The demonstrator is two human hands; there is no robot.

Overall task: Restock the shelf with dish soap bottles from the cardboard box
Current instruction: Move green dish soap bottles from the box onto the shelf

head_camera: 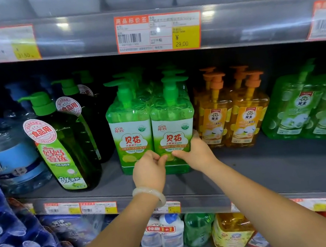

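Both hands hold one green soap bottle (172,130) on the shelf (264,164). The left hand (150,171) pinches its front; the right hand (195,152) wraps its side. Orange bottles (232,115) stand just right of the right hand.

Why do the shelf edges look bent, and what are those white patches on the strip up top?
Head view: the wide-angle lens bows the shelf rail; the white patches are lamp glare on the plastic price strip; the left price tag is blurred, the shelf's back is in shadow, and the light green bottles are sharp.
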